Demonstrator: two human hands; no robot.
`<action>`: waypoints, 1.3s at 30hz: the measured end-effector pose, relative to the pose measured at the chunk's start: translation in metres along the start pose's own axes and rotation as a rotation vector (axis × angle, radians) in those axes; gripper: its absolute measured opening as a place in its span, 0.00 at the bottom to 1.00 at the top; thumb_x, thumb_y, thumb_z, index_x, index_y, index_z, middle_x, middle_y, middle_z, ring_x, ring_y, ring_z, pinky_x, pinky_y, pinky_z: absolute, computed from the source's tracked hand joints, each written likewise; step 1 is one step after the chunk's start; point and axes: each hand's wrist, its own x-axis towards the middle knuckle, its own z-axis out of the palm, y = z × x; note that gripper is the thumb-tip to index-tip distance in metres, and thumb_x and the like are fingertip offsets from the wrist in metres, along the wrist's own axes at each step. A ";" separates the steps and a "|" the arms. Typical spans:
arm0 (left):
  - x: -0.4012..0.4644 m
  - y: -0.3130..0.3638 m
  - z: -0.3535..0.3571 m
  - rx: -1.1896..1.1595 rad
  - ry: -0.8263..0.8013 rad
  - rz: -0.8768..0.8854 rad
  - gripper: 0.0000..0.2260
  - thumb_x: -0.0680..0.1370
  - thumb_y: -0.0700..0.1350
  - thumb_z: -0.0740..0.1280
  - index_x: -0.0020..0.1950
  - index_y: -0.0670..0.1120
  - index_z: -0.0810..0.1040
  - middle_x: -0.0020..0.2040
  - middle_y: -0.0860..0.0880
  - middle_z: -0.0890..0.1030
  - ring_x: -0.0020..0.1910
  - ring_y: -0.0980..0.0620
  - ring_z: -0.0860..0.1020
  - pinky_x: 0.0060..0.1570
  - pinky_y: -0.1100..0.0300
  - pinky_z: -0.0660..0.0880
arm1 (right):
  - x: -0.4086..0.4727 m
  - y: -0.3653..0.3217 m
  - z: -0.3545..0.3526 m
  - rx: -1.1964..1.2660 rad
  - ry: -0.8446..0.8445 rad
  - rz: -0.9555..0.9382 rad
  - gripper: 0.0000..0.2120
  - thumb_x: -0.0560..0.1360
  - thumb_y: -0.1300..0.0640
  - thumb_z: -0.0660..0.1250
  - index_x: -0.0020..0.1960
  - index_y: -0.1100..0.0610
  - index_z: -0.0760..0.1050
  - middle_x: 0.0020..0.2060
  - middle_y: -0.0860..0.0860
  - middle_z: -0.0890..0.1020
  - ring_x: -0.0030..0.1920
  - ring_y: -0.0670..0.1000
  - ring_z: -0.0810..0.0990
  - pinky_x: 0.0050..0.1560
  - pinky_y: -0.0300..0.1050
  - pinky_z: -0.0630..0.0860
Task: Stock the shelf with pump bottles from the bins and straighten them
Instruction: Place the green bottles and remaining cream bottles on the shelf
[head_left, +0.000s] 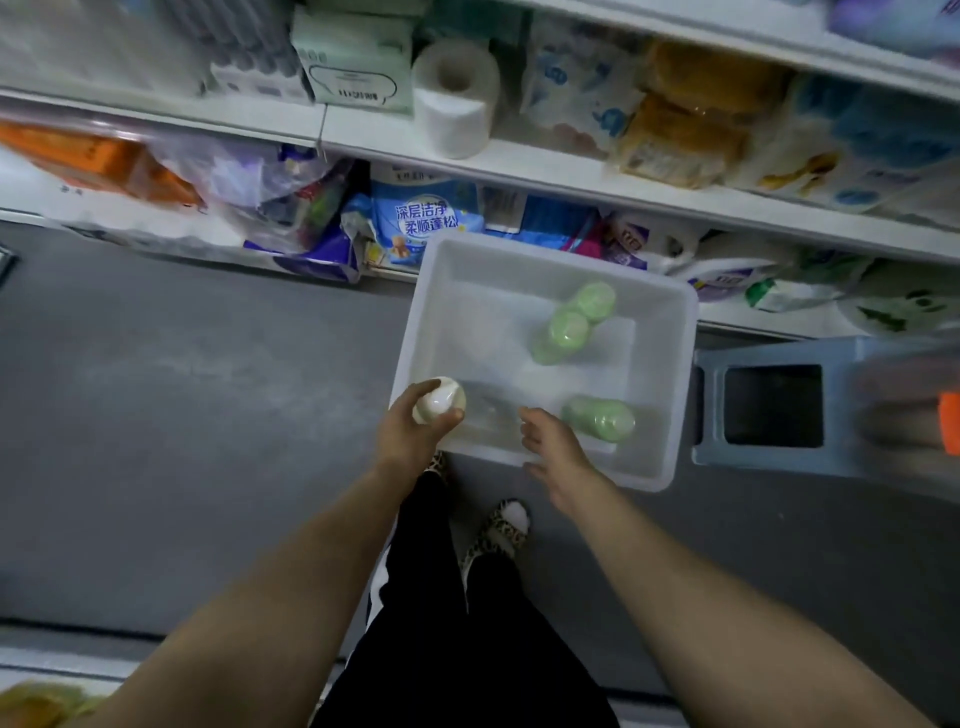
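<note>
Left hand (410, 431) grips a pale bottle (440, 402) at frame centre, over the white bin's (670, 395) near corner; right hand (553, 447) hovers spread, empty. Three green bottles (569, 327) remain inside. Likely light, rigid, slick plastic: best grasped round the body.

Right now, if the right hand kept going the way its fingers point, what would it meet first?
Most likely the lying green bottle at the white bin's near right. The right hand hangs open over the near rim, fingers pointing into the bin; depth is unclear, so it may pass just left of the bottle.
</note>
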 end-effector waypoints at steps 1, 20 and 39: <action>0.003 -0.001 0.002 0.008 0.007 0.005 0.20 0.72 0.44 0.77 0.64 0.50 0.80 0.59 0.47 0.79 0.55 0.47 0.78 0.52 0.57 0.75 | 0.003 0.001 0.001 -0.002 0.000 0.003 0.06 0.79 0.48 0.64 0.45 0.48 0.74 0.46 0.45 0.77 0.46 0.45 0.75 0.57 0.51 0.70; 0.028 0.003 0.010 -0.081 0.052 0.055 0.16 0.75 0.38 0.74 0.62 0.47 0.82 0.54 0.47 0.82 0.50 0.54 0.78 0.42 0.79 0.70 | 0.029 -0.004 0.001 -0.056 -0.003 0.044 0.06 0.79 0.46 0.63 0.47 0.48 0.74 0.48 0.44 0.77 0.49 0.46 0.75 0.55 0.54 0.69; -0.041 0.185 -0.015 -0.109 -0.155 0.303 0.12 0.77 0.54 0.72 0.55 0.47 0.85 0.49 0.49 0.86 0.53 0.47 0.83 0.54 0.47 0.82 | -0.093 -0.101 -0.017 0.117 -0.155 -0.293 0.12 0.79 0.45 0.62 0.57 0.46 0.80 0.54 0.43 0.84 0.60 0.47 0.78 0.58 0.58 0.75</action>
